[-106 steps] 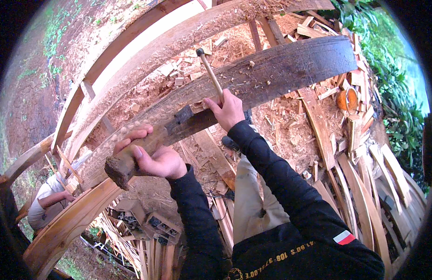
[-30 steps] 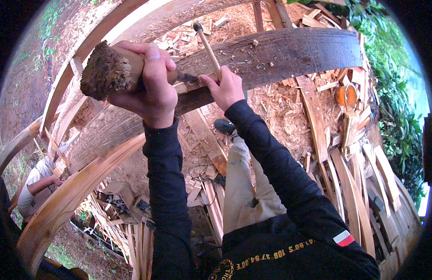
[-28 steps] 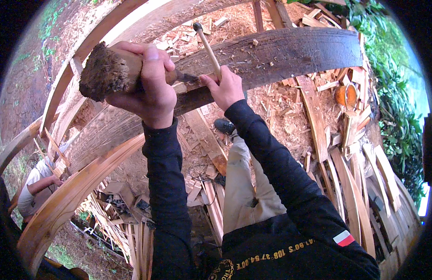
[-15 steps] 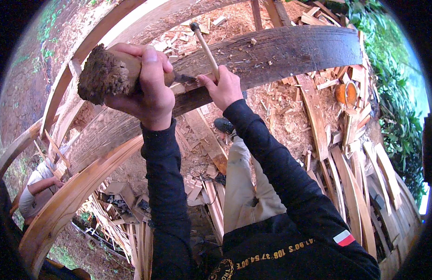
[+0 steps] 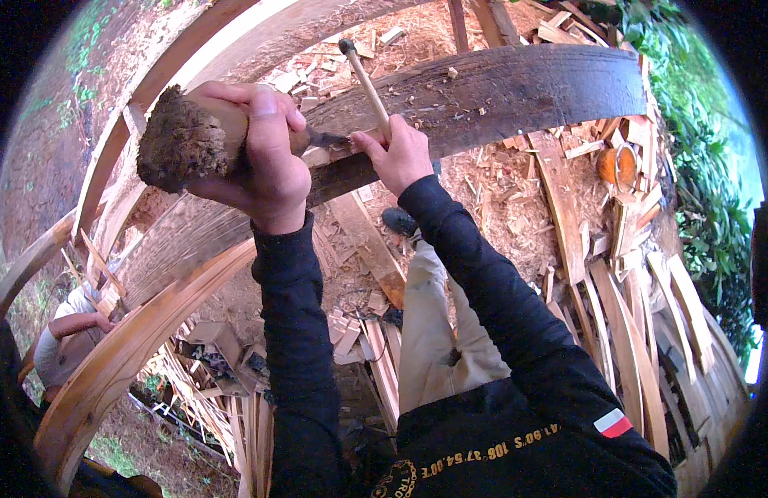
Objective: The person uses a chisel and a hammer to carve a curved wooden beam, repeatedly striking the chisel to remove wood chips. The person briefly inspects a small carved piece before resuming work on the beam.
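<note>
My left hand point(image 5: 272, 162) is closed round a thick wooden-handled chisel point(image 5: 234, 137). Its frayed, battered butt faces up toward me, and a dark blade runs out on the right over a curved dark timber point(image 5: 516, 91). Pale, freshly cut wood shows on the timber beside the blade. My right hand point(image 5: 398, 156) grips a thin wooden stick point(image 5: 367, 87) with a small dark end pointing away from me; what kind of tool it is, I cannot tell. The right thumb lies close to the blade's tip, and whether they touch is unclear.
More curved timbers point(image 5: 143, 349) rise on the left. A co-worker point(image 5: 68, 332) is beyond them. Chips and offcuts cover the ground, with long planks point(image 5: 641, 357) at right near an orange round container point(image 5: 616, 166). Green plants line the far right.
The chisel's butt has tipped slightly, and my left hand has shifted a little with it. My right hand and the stick have barely moved.
</note>
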Action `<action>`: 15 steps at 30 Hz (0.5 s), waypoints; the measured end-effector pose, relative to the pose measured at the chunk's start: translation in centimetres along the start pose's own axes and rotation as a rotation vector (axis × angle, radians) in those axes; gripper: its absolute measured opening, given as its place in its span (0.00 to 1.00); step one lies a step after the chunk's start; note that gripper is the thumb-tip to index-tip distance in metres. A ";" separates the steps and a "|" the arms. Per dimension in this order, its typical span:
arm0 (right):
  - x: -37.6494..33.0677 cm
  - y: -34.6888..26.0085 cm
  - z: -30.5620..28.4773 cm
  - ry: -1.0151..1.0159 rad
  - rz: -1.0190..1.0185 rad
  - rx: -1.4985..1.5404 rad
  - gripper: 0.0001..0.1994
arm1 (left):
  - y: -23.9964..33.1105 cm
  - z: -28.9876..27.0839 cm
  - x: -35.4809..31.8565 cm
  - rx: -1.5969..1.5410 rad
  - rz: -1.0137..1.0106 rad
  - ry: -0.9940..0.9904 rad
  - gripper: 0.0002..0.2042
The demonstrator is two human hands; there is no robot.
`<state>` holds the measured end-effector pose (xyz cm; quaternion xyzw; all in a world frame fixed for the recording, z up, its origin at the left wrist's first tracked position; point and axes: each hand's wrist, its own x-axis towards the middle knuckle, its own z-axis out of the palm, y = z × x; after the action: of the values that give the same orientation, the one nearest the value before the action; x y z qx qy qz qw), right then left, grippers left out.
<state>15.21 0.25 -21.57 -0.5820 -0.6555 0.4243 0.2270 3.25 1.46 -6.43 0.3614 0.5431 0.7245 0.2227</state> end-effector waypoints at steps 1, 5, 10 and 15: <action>0.0 -0.1 -0.1 -0.023 0.008 0.003 0.21 | 0.0 0.0 0.0 0.003 0.011 0.007 0.08; 0.0 -0.3 -0.5 -0.043 0.019 -0.007 0.20 | -0.3 0.0 0.0 0.005 0.013 0.011 0.08; 0.1 -0.5 -0.4 -0.048 0.036 -0.001 0.21 | -0.4 -0.2 0.1 -0.033 -0.020 0.023 0.09; 0.1 -0.6 -1.1 -0.052 0.078 -0.023 0.22 | -0.7 -0.3 -0.9 -0.014 -0.029 -0.018 0.08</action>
<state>15.70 0.73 -20.52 -0.5985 -0.6428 0.4402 0.1864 3.55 0.84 -7.41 0.3587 0.5412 0.7215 0.2405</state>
